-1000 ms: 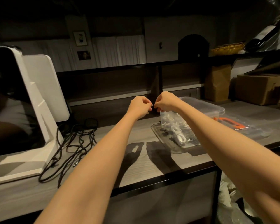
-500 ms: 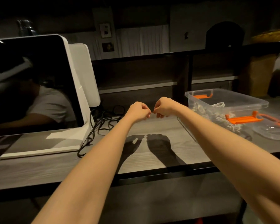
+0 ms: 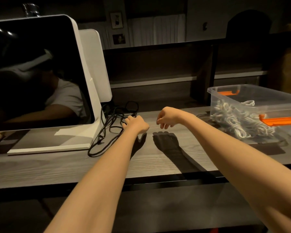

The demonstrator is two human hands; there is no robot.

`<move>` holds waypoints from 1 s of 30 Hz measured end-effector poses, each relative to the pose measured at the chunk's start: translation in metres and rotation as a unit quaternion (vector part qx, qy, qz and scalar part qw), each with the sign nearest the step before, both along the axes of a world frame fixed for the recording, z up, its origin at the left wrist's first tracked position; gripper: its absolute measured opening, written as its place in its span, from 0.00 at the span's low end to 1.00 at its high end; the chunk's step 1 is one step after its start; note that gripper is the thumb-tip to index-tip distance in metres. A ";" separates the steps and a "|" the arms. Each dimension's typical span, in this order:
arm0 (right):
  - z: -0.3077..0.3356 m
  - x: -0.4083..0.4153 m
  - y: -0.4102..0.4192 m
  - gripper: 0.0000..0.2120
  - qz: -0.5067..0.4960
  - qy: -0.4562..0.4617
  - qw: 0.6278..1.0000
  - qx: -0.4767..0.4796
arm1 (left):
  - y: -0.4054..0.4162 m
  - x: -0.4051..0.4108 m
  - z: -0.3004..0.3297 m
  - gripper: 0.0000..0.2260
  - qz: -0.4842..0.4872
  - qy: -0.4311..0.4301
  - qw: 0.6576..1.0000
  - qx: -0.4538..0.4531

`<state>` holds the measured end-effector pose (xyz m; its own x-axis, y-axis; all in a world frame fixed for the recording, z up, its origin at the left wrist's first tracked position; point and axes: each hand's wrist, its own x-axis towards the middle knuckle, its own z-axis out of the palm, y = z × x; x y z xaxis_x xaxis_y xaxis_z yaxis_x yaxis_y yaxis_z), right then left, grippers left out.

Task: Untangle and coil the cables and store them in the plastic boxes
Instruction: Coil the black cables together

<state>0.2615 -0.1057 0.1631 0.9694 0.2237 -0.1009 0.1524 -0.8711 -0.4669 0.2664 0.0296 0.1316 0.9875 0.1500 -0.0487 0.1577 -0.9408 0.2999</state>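
On grey desk [image 3: 60, 167], beside white monitor stand [image 3: 97, 115]: tangled black cables [image 3: 107, 130]. Left hand [image 3: 136, 125] over them, fingers hidden, grip untellable. Right hand [image 3: 166, 117] hovering, fingers loosely curled, holding nothing. Far right, clear plastic box [image 3: 259, 96] holding white cables [image 3: 233, 120].

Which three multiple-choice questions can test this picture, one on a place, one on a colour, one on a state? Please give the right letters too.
1. Where does the black cable tangle lie?
A. inside the box
B. on the desk beside the white monitor stand
C. on the upper shelf

2. What colour are the latches of the clear plastic box?
A. blue
B. green
C. orange

3. What does the right hand hold?
A. nothing
B. a white cable
C. the box lid

Key:
1 B, the tangle rests against the stand's foot, where the left hand reaches.
2 C, both visible latches are orange.
3 A, its fingers hang loosely curled above the desk.
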 end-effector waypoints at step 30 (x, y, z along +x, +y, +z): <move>-0.063 0.066 -0.015 0.10 -0.170 -0.189 0.964 0.074 | -0.034 0.039 -0.037 0.12 -0.198 -0.080 0.950 -0.226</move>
<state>0.3271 -0.1209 0.0998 0.9507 -0.1287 0.2822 0.0529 -0.8292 -0.5564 0.3051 -0.0047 0.0946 0.9626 -0.2348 0.1348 -0.2624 -0.6860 0.6787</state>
